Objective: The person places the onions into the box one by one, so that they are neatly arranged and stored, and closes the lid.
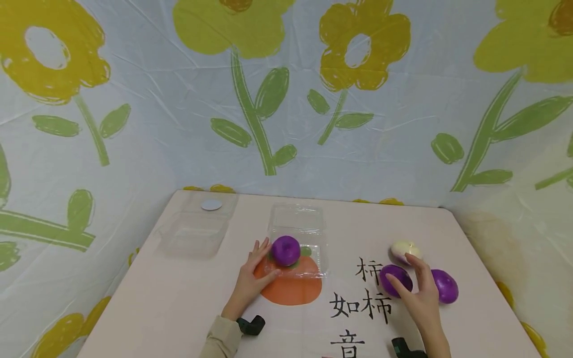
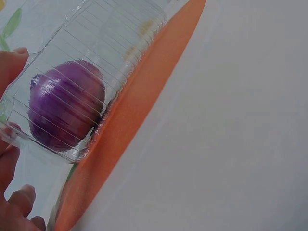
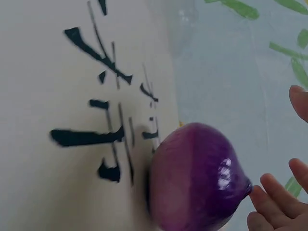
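A clear plastic box (image 1: 297, 219) lies with its lid folded back, and a purple onion (image 1: 286, 251) sits in its near part. My left hand (image 1: 250, 278) touches the box's left side with spread fingers; the left wrist view shows the onion (image 2: 67, 106) through ribbed plastic. Above a second purple onion (image 1: 400, 278) on the table, my right hand (image 1: 423, 293) has thumb and forefinger apart. In the right wrist view the fingers (image 3: 276, 199) lie close to this onion's (image 3: 197, 175) pointed tip; contact is unclear. Another purple onion (image 1: 445, 287) is partly behind the right hand.
A pale, whitish round vegetable (image 1: 404, 250) lies beyond the right hand. Another clear plastic container (image 1: 194, 231) stands at the back left, with a white oval piece (image 1: 211, 204) on it. The tabletop (image 1: 170, 308) carries an orange printed persimmon (image 1: 291, 293) and black characters (image 1: 360, 303).
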Motion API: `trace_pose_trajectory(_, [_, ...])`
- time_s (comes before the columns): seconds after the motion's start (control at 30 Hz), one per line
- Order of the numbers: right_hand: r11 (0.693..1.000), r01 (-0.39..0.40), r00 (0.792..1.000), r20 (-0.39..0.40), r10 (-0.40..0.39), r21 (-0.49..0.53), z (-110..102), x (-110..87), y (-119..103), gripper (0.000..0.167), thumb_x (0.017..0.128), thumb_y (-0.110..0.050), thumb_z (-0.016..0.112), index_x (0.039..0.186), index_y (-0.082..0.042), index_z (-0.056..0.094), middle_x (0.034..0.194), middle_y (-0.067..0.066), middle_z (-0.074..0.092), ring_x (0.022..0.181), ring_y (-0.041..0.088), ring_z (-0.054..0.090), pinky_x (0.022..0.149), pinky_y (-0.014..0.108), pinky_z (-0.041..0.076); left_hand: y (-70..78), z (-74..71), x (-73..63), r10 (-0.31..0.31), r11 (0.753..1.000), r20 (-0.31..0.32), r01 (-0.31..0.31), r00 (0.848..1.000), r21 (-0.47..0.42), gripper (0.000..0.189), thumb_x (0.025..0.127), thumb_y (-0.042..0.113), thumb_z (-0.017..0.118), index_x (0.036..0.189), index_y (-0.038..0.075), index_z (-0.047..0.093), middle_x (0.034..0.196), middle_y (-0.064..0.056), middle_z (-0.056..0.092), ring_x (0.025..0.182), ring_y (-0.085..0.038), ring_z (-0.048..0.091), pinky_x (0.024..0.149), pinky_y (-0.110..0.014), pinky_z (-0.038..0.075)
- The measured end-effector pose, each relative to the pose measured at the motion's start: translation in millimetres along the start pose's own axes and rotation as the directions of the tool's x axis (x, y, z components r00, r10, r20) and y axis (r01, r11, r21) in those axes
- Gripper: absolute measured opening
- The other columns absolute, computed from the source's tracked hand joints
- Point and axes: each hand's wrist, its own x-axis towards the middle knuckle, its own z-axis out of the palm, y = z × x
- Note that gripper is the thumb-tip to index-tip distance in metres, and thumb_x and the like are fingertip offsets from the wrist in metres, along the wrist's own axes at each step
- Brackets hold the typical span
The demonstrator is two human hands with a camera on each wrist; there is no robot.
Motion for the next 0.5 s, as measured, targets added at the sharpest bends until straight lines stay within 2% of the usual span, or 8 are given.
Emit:
trace_pose_trajectory(0.2, [0.997, -0.064, 0.997, 0.049, 0.066, -0.048, -8, -15.4, 22, 0.081, 0.078, -0.002, 0.083, 0.145, 0.003, 0.038, 0.145, 0.024, 0.044, 0.131, -0.008, 0.032, 0.107, 0.003, 0.021, 0.0, 0.3, 0.0, 0.011, 1.0, -0.011, -0.011, 1.0, -0.02, 0.072, 0.079, 0.011, 0.084, 0.144, 0.007, 0.052, 0.155, -0.014, 0.04, 0.146, -0.046, 0.019, 0.111, -0.072, 0.011])
trace_pose_trajectory(0.27, [0.995, -0.081, 0.993, 0.084, 0.085, -0.051, -9, -18.6, 28, 0.085, 0.078, -0.003, 0.083, 0.147, 0.003, 0.034, 0.146, 0.025, 0.041, 0.134, -0.004, 0.031, 0.105, 0.001, 0.02, 0.6, 0.1, -0.1, 0.008, 1.0, -0.011, -0.008, 1.0, -0.025, 0.072, 0.079, 0.011, 0.083, 0.144, 0.008, 0.052, 0.155, -0.014, 0.04, 0.147, -0.045, 0.018, 0.112, -0.072, 0.01])
trace_pose_trajectory(0.4, [0.995, -0.091, 0.984, 0.149, 0.095, -0.036, -9, -22.7, 37, 0.094, 0.078, -0.003, 0.083, 0.152, 0.002, 0.025, 0.149, 0.029, 0.035, 0.141, 0.018, 0.03, 0.103, -0.001, 0.02, 2.1, -0.7, -0.5, -0.016, 1.0, 0.003, 0.016, 1.0, -0.02, 0.071, 0.083, 0.018, 0.082, 0.147, 0.013, 0.05, 0.157, -0.006, 0.037, 0.149, -0.038, 0.016, 0.114, -0.069, 0.008])
trace_pose_trajectory(0.5, [0.996, -0.075, 0.984, 0.156, 0.081, -0.044, -9, -23.9, 41, 0.096, 0.078, -0.003, 0.083, 0.153, 0.002, 0.023, 0.148, 0.031, 0.036, 0.138, 0.009, 0.031, 0.1, -0.002, 0.019, 0.9, -1.0, -0.6, -0.038, 0.999, 0.017, 0.039, 0.999, -0.011, 0.071, 0.085, 0.023, 0.081, 0.148, 0.016, 0.049, 0.158, 0.0, 0.035, 0.151, -0.034, 0.014, 0.116, -0.066, 0.008])
